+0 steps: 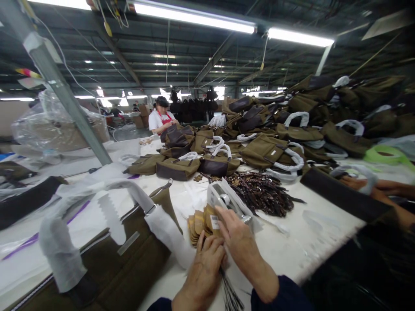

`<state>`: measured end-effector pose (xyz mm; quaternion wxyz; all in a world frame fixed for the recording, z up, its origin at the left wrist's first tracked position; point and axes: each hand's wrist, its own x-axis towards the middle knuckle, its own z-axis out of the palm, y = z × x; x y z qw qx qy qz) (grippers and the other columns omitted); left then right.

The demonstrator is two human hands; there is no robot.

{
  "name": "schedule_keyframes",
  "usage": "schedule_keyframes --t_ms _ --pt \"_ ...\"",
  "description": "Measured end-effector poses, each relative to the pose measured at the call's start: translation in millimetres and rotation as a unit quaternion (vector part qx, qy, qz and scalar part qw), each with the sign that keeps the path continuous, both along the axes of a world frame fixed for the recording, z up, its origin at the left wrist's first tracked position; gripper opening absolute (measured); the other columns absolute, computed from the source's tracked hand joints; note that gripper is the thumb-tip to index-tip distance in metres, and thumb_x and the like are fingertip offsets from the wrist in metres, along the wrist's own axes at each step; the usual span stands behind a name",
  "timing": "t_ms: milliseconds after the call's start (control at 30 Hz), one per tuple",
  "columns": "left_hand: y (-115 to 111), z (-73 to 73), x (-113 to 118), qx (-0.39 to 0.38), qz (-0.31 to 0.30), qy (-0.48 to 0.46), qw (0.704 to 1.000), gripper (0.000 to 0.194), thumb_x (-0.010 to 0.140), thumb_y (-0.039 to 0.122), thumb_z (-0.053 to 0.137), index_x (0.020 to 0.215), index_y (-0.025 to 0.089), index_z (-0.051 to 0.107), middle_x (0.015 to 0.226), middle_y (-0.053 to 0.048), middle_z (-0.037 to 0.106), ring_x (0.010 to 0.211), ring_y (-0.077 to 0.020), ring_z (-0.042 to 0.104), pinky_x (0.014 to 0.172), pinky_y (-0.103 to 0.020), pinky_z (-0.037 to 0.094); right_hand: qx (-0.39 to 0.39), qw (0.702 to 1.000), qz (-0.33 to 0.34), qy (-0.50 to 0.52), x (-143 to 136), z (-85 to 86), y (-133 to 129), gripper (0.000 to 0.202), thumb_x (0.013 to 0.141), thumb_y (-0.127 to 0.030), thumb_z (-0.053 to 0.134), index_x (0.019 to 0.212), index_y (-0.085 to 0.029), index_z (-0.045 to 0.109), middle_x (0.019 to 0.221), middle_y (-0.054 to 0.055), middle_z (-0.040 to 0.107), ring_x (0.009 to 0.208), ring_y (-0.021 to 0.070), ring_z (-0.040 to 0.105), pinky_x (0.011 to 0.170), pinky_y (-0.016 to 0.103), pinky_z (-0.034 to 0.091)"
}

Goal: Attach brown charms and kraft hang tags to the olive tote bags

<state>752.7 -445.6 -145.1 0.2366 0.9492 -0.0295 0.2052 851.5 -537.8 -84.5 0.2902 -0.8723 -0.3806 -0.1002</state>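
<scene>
A stack of brown hang tags (197,224), one with a white label, lies on the white table in front of me. My left hand (205,263) is closed around the near end of the tags, its fingers bent over them. My right hand (238,235) grips the labelled tag at its right edge; the thumb is hidden. Black strings (231,291) trail from the tags toward me. Just beyond my fingers stands a white tape dispenser (215,194). An olive handbag (129,268) with wrapped handles lies on my left.
Behind the dispenser is a heap of dark brown tassels (266,192). Olive handbags (262,151) pile up across the far side and right. Another person's arm (385,190) reaches in at right beside a dark bag. A person (162,116) works farther back. A metal post (71,95) rises at left.
</scene>
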Motion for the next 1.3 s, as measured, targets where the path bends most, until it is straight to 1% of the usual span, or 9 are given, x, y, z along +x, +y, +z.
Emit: schedule_keyframes --t_ms 100,167,333,467,667,767,933,1133,1300 --pt "6 3.2 7 -0.006 0.004 0.008 1.0 0.034 0.095 0.015 0.048 0.122 0.03 0.061 0.123 -0.003 0.067 0.124 -0.0212 0.052 0.118 -0.059 0.022 -0.118 0.99 0.018 -0.075 7 22.3 13 0.035 0.092 -0.014 0.051 0.124 -0.026 0.059 0.116 0.006 0.065 0.087 0.0188 0.064 0.068 0.027 0.05" --pt "10 1.6 13 -0.004 0.011 -0.002 1.0 0.039 0.094 0.013 0.047 0.127 0.031 0.058 0.125 -0.003 0.066 0.124 -0.0216 0.051 0.118 -0.06 0.02 -0.192 0.971 0.051 -0.131 14 32.2 24 0.023 0.092 -0.013 0.052 0.108 -0.021 0.065 0.103 0.007 0.067 0.094 0.0239 0.06 0.072 0.032 0.049" --pt "13 -4.2 21 0.009 0.029 -0.02 0.999 0.027 0.094 0.013 0.049 0.111 0.027 0.064 0.113 -0.002 0.069 0.116 -0.0212 0.055 0.118 -0.059 0.022 -0.268 0.934 0.128 -0.2 31 30.7 43 0.017 0.091 -0.011 0.053 0.091 -0.015 0.069 0.093 0.011 0.068 0.099 0.0279 0.055 0.082 0.04 0.043" --pt "12 -6.3 20 0.012 0.031 -0.022 0.999 0.018 0.091 0.013 0.054 0.1 0.024 0.066 0.105 -0.002 0.068 0.112 -0.0214 0.057 0.118 -0.057 0.022 -0.262 0.927 0.159 -0.215 40 16.0 47 0.018 0.092 -0.013 0.052 0.094 -0.017 0.069 0.094 0.01 0.067 0.098 0.0269 0.054 0.082 0.038 0.041" --pt "13 -10.0 19 0.007 0.028 -0.029 0.999 0.014 0.094 0.019 0.053 0.102 0.023 0.064 0.107 -0.001 0.068 0.116 -0.0202 0.054 0.121 -0.053 0.017 -0.254 0.916 0.236 -0.203 54 0.4 55 0.016 0.096 -0.02 0.051 0.099 -0.018 0.066 0.092 0.008 0.065 0.092 0.0258 0.052 0.079 0.038 0.042" --pt "15 -12.7 20 0.008 0.025 -0.03 0.999 0.014 0.095 0.021 0.052 0.102 0.024 0.065 0.109 -0.002 0.068 0.12 -0.0207 0.053 0.121 -0.053 0.016 -0.243 0.911 0.265 -0.201 59 0.8 55 0.013 0.095 -0.021 0.053 0.1 -0.018 0.065 0.095 0.007 0.064 0.091 0.0243 0.051 0.075 0.035 0.042" --pt "17 -16.3 21 0.023 0.015 -0.041 0.999 0.024 0.096 0.022 0.049 0.115 0.027 0.063 0.129 -0.002 0.063 0.133 -0.0225 0.043 0.121 -0.053 0.015 -0.234 0.891 0.329 -0.208 61 3.3 48 0.011 0.094 -0.021 0.056 0.099 -0.019 0.066 0.095 0.005 0.063 0.087 0.0209 0.051 0.07 0.031 0.04" --pt "16 -4.4 19 0.046 0.014 -0.037 0.998 0.044 0.094 0.017 0.048 0.137 0.028 0.05 0.137 -0.002 0.058 0.137 -0.0246 0.037 0.12 -0.054 0.017 -0.218 0.881 0.343 -0.242 54 1.0 50 0.015 0.095 -0.018 0.053 0.099 -0.02 0.068 0.094 0.005 0.063 0.088 0.0205 0.052 0.066 0.029 0.04" --pt "14 0.7 15 0.041 0.012 -0.039 0.998 0.041 0.094 0.018 0.05 0.134 0.028 0.051 0.14 -0.002 0.056 0.139 -0.0248 0.035 0.12 -0.053 0.016 -0.217 0.879 0.345 -0.248 51 4.3 53 0.016 0.095 -0.019 0.053 0.098 -0.022 0.068 0.096 0.005 0.062 0.092 0.0217 0.053 0.065 0.029 0.039"
